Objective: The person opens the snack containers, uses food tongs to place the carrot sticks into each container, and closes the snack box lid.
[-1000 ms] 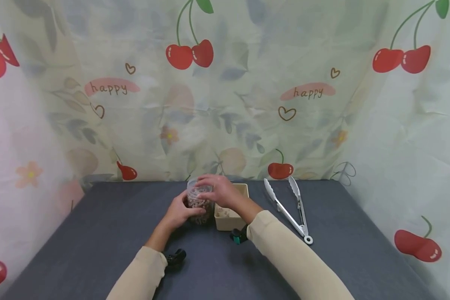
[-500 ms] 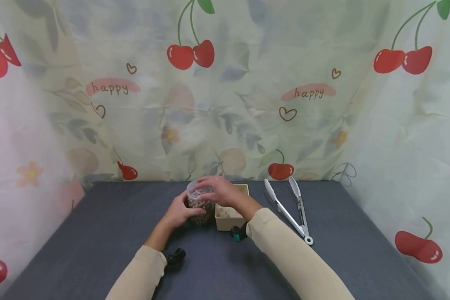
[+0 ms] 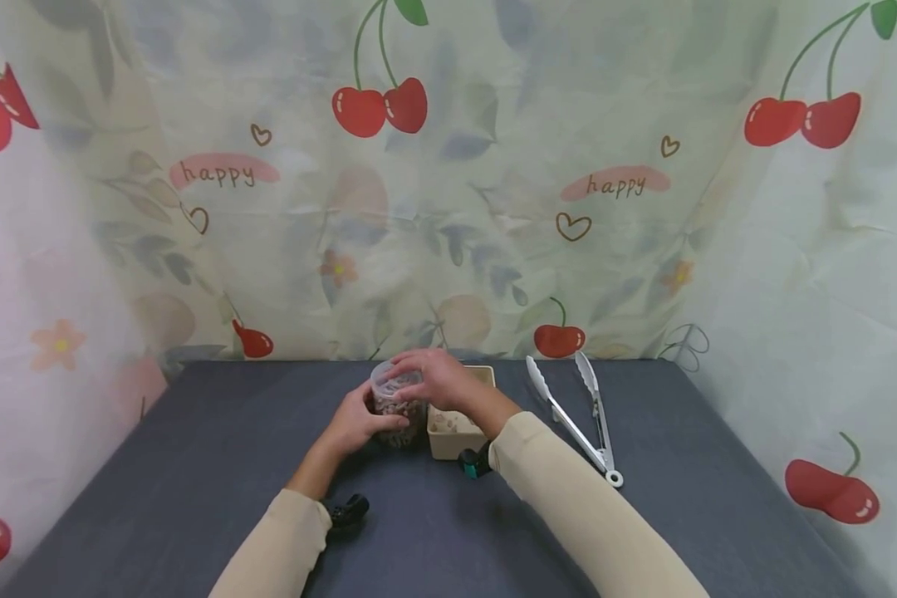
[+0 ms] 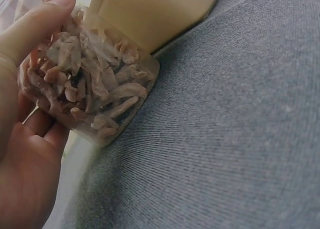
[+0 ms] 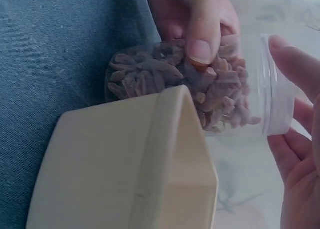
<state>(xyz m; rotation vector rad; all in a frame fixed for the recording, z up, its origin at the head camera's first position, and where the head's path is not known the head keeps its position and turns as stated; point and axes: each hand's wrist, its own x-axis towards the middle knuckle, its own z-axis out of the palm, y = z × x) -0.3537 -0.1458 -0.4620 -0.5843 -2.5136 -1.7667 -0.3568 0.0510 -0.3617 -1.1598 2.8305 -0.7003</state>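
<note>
The left hand (image 3: 355, 422) is wrapping around the side of a clear plastic jar (image 3: 396, 404), which is standing on the grey table (image 3: 194, 465). In the left wrist view the thumb (image 4: 37, 21) is lying across the jar wall and the other fingers (image 4: 35, 124) are curling behind it, so this hand is holding the jar closed in its grip, probably to keep it steady and stop it from turning. The jar is filled almost to the rim with brownish dried pieces (image 5: 165, 71).

The right hand (image 3: 433, 375) is sitting over the top of the jar with its fingers arched down around the rim. In the right wrist view the fingertips (image 5: 292, 59) are lying at the edge of the jar mouth (image 5: 275, 84); they are looking curled around the rim, but I cannot tell whether a lid is under them or how firmly they are gripping. This placing from above fits with working at the opening while the lower hand is bracing the body.

Just beside the right fingers, touching or almost touching the jar, a beige square container (image 3: 456, 423) is standing with a few pale pieces inside. Further out from the right hand, well apart from the fingers, metal tongs (image 3: 579, 415) are lying flat on the table with their arms spread.
</note>
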